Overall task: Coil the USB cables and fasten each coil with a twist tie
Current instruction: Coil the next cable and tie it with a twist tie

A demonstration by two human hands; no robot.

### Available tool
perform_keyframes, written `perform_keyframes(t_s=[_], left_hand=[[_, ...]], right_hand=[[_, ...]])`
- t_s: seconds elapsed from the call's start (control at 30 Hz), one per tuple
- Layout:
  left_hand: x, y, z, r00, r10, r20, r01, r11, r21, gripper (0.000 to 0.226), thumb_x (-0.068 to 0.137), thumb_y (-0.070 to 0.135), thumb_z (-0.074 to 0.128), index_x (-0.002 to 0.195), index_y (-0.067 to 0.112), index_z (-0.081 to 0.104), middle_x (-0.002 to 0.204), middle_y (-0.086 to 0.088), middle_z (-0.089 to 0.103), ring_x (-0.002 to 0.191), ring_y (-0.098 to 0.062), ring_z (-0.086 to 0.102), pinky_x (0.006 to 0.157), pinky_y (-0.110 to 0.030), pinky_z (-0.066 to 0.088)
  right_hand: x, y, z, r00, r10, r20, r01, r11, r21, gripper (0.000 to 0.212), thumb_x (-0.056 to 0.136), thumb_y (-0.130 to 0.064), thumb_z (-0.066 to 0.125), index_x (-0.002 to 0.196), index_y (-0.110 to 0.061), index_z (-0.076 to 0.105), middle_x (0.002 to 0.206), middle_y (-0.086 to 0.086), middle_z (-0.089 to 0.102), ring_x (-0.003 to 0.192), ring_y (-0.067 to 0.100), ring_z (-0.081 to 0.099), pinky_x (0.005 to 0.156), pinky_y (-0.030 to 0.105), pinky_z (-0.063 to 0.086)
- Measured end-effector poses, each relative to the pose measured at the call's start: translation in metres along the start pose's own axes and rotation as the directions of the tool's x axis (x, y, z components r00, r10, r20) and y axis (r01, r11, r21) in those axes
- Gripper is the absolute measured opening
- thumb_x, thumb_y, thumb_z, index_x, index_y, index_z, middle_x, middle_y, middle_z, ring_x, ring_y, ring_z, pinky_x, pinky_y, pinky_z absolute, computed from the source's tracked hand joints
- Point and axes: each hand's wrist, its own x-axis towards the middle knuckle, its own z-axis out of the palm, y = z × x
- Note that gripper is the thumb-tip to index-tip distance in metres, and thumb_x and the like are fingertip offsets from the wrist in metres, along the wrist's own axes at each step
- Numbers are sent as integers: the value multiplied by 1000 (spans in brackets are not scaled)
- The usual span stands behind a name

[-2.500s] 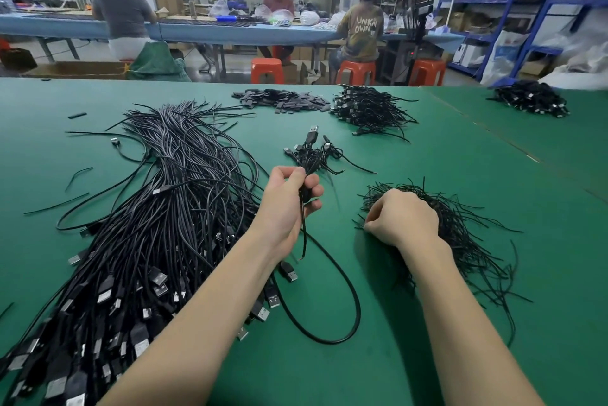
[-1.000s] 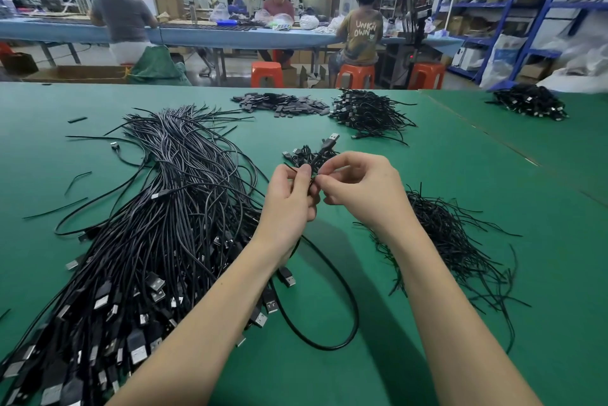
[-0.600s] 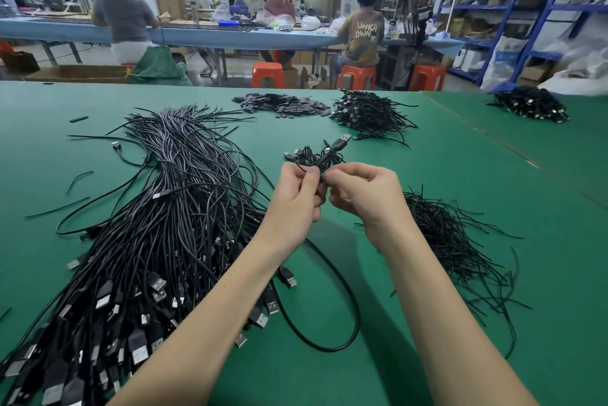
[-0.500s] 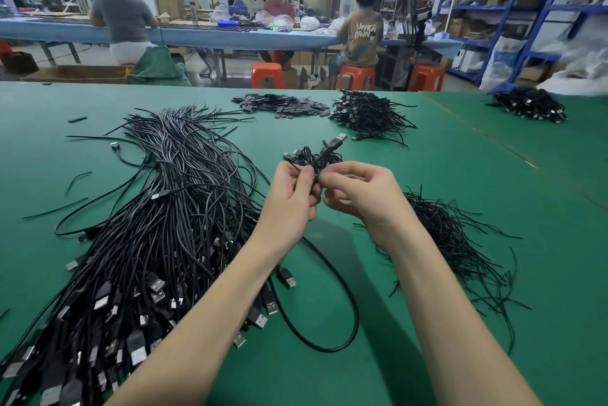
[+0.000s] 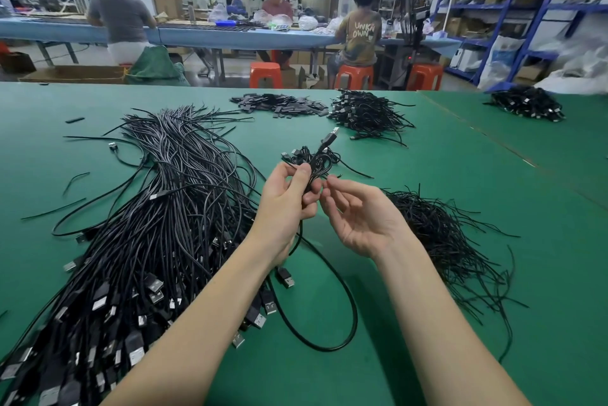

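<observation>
My left hand (image 5: 289, 201) grips a folded black USB cable (image 5: 317, 162) above the green table (image 5: 460, 168). The cable's plug (image 5: 331, 137) sticks up past my fingers, and its long loop (image 5: 329, 340) hangs down onto the table. My right hand (image 5: 358, 214) is turned palm up beside it. Its fingers are loosely curled, its tips are close to the cable at my left fingertips, and its palm holds nothing visible. A heap of black twist ties (image 5: 437, 234) lies just right of that hand. A big bundle of loose USB cables (image 5: 148, 224) spreads out on the left.
A few coiled cables (image 5: 296, 155) lie just behind my hands. Farther back are a pile of flat black pieces (image 5: 279, 104) and a cable heap (image 5: 368, 112), with another heap (image 5: 526, 103) at far right. Stray ties (image 5: 75, 178) lie at left. People sit at a blue bench beyond.
My right hand left the tie heap, came to the cable in my left hand and worked at it with closed fingers. It has now turned palm up with its fingers loosened.
</observation>
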Motion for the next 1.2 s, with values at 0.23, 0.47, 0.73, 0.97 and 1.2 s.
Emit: perform_keyframes(t_s=[0.23,0.47,0.73,0.97,1.2], left_hand=[[0,6,-3,997,-6,73,10,999,-44,16,104,12,48,89,9,45,66,-1,60,53,-6,43,43,-15,31],[-4,10,-9,951,-134,278,109,989,103,17,92,18,64,83,10,51,76,-13,70,56,-11,52,47,-16,39],[-1,0,-12,921,-194,339,23,893,449,16,92,13,71,79,13,60,85,-14,77,63,-17,67,60,-22,53],[-14,-23,-5,984,-57,171,-55,807,588,17,91,22,72,77,21,62,79,2,77,66,-12,70,65,-24,54],[-11,-14,-9,967,178,184,-254,752,609,17,86,20,78,75,26,66,77,4,73,71,-16,72,73,-33,61]], right_hand=[[2,-9,-9,1000,17,-22,-20,990,-137,43,69,-1,76,111,-7,66,87,6,76,66,15,73,50,20,57],[13,-53,-20,994,35,107,56,672,-739,24,77,-5,75,97,-17,78,81,0,74,70,5,69,52,13,52],[2,-99,40,984,71,166,180,-325,-928,18,81,-12,83,98,-18,79,81,0,78,68,8,62,71,29,48],[-16,-94,70,912,-172,371,271,-426,-863,6,86,-29,77,92,-30,75,80,-10,77,66,5,65,56,17,48],[-8,-90,30,979,-139,151,70,-467,-881,18,91,-47,70,98,-34,79,91,-6,76,76,12,61,68,28,50]])
